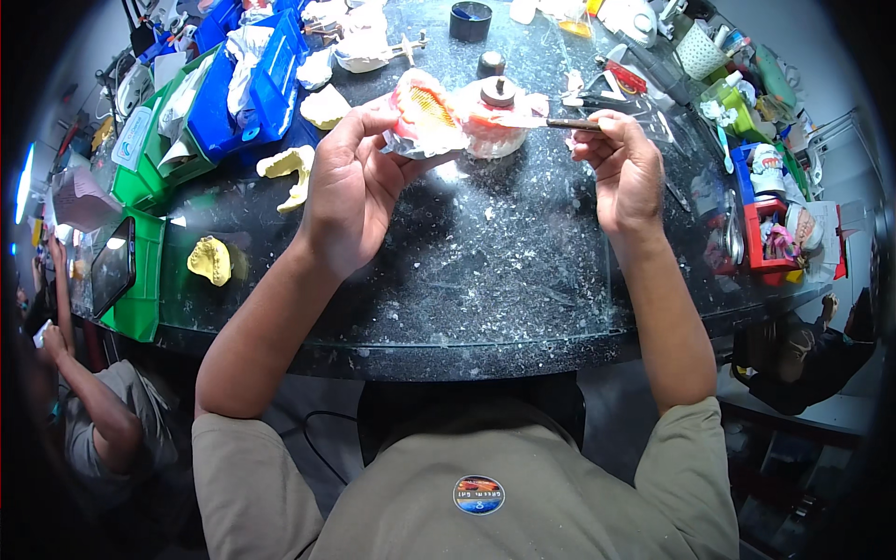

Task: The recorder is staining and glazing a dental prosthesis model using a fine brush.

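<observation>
My left hand (351,182) is closed on a dental cast (427,112) with pink wax, holding it tilted above the bench. Its inner face shows a yellowish ridged patch. In my right hand (623,173) is a wax knife (571,123), gripped by its dark handle. The pale blade points left, over or against a second white-and-pink piece (497,140) beside the cast; whether it touches I cannot tell. A dark metal burner-like top (497,91) shows just behind the blade. Two yellow casts (209,260) (289,175) lie near my left forearm.
Blue bins (238,93) and a green bin (140,271) with a phone (114,268) line the left. A black cup (469,21) stands at the back. Tools and a red-handled knife (625,77) lie right, near a red box (770,238). Another person's arm (93,397) shows far left.
</observation>
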`<state>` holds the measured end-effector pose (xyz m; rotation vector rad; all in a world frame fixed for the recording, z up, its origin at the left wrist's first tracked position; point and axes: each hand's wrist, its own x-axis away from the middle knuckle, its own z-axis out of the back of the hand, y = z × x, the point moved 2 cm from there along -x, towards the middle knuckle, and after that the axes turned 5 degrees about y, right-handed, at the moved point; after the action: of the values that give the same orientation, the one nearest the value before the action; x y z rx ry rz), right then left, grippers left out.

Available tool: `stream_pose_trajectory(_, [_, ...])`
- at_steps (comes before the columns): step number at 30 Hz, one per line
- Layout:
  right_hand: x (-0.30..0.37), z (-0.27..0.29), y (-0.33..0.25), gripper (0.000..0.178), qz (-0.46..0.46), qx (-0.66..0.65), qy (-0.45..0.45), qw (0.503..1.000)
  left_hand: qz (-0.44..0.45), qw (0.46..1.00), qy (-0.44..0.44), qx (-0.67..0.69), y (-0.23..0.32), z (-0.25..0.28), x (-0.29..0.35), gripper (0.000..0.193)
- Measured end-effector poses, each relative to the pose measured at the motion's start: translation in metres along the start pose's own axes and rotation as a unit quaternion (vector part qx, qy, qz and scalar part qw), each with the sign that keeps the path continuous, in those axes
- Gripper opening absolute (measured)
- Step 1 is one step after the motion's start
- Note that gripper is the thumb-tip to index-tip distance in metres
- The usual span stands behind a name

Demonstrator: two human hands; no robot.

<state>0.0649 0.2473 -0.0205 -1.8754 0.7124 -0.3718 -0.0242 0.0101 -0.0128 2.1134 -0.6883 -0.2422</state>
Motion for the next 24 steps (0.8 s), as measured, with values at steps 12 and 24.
stream_pose_trajectory(12, [0.010,-0.023,-0.021,0.015,0.122,0.014,-0.034,0.992,-0.002,1.000,-0.008,0.011,0.001,-0.004,0.001,0.049])
stream_pose_trajectory(24, [0.013,-0.027,-0.022,0.015,0.175,0.058,-0.035,0.982,0.000,1.000,-0.012,0.004,0.002,-0.005,0.001,0.049])
